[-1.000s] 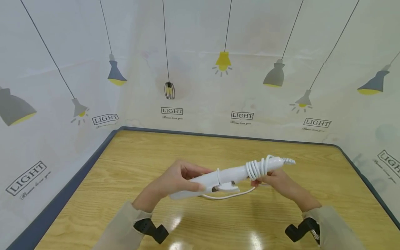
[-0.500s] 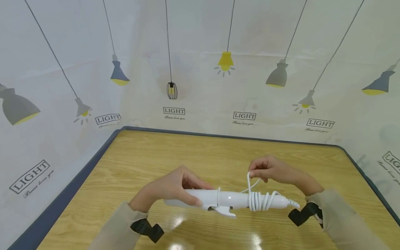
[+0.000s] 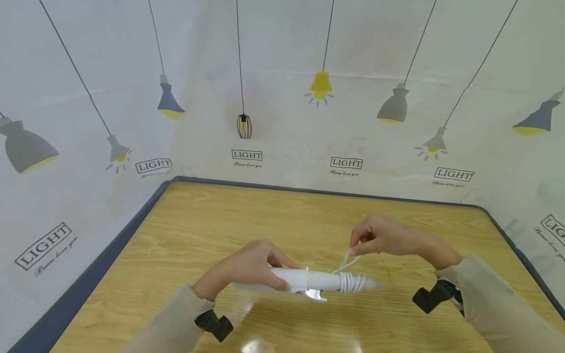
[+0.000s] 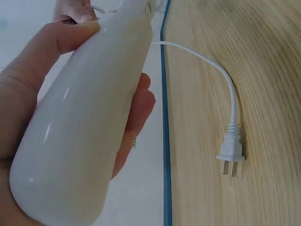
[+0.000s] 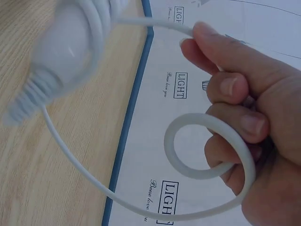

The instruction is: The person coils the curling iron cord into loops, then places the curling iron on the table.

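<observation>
My left hand (image 3: 253, 262) grips the thick smooth end of a white rod-shaped electric appliance (image 3: 324, 280), held roughly level over the table. A small lever juts from its near side. White power cord (image 5: 155, 22) is wound in several turns round the narrower end, where a ribbed cord sleeve (image 5: 33, 94) sticks out. Above and behind the windings, my right hand (image 3: 386, 236) pinches the cord between thumb and forefinger. A loose loop of cord hangs at its curled lower fingers in the right wrist view. The two-prong plug (image 4: 231, 148) dangles from the cord in the left wrist view.
A wooden table (image 3: 212, 211) with a dark blue edge lies beneath both hands. White sheets (image 3: 282, 113) printed with lamps and lettering stand up along its back and sides. Each wrist wears a black camera (image 3: 214, 324).
My right hand has risen from below the appliance to above and behind it, drawing cord up. The appliance has gone from tilted to nearly level, held by my left hand throughout.
</observation>
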Action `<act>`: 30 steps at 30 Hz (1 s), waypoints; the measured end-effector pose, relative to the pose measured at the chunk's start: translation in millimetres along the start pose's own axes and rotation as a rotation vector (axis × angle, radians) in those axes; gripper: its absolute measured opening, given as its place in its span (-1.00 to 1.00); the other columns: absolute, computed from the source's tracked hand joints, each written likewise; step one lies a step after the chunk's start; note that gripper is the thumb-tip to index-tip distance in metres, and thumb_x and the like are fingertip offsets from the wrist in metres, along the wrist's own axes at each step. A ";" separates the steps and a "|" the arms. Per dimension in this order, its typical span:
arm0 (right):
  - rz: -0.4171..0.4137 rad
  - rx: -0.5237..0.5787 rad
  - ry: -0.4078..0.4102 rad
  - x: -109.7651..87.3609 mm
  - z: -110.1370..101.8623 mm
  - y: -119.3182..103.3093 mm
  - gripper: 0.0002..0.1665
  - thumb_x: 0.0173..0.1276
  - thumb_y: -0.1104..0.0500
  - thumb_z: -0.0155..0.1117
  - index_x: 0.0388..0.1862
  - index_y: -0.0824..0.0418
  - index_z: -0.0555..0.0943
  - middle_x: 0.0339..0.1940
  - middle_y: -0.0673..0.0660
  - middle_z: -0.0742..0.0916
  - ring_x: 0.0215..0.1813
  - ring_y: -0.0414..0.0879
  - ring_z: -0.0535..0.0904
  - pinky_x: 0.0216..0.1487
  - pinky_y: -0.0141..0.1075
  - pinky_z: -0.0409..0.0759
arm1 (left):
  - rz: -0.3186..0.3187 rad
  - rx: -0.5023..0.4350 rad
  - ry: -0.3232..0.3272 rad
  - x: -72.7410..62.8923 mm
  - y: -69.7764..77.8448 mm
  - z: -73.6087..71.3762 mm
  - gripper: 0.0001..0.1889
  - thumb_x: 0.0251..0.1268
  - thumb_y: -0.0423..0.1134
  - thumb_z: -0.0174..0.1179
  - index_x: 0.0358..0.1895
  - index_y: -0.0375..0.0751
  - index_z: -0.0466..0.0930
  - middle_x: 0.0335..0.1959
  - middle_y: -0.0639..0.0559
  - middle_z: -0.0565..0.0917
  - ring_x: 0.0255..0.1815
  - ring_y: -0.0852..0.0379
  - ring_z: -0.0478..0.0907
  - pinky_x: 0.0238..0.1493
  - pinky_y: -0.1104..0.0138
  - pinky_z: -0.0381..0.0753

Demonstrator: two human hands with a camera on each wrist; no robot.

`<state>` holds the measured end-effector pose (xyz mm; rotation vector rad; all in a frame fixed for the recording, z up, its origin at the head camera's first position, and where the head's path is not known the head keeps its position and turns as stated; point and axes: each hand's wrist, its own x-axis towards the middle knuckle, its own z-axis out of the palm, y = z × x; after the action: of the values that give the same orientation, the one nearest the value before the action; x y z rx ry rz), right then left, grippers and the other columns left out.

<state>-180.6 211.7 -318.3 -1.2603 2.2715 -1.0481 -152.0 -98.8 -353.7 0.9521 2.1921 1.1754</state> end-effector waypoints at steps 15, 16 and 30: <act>0.090 -0.078 0.035 -13.3 1.2 -24.3 -0.73 0.34 0.17 0.15 -0.11 0.30 0.66 -0.72 -0.20 0.42 -0.70 -0.36 0.29 -0.69 -0.44 0.35 | -0.095 0.219 0.384 7.2 9.2 6.4 -0.60 -0.09 -0.14 0.38 -0.06 0.00 0.67 -0.23 0.07 0.69 -0.48 0.24 0.53 -0.59 0.39 0.47; 0.086 -0.072 0.030 -15.5 0.5 -24.2 -0.72 0.35 0.19 0.13 -0.07 0.32 0.64 -0.73 -0.20 0.41 -0.70 -0.35 0.32 -0.68 -0.42 0.39 | -0.091 0.231 0.402 6.8 10.0 6.3 -0.60 -0.09 -0.14 0.39 -0.05 0.01 0.67 -0.22 0.08 0.69 -0.45 0.24 0.53 -0.59 0.40 0.47; 0.152 0.052 -0.168 -42.9 -17.8 -35.0 -0.42 0.44 0.22 -0.02 0.41 0.15 0.18 -0.61 -0.09 0.60 -0.66 -0.26 0.54 -0.56 -0.30 0.55 | -0.093 0.155 0.509 -0.1 14.5 1.7 -0.58 -0.13 -0.19 0.42 -0.06 0.05 0.67 -0.17 0.03 0.68 -0.41 0.18 0.56 -0.60 0.35 0.51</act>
<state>-147.2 243.5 -282.9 -1.0925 2.1603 -0.9058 -145.7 -92.3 -342.2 0.6454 2.7262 1.3296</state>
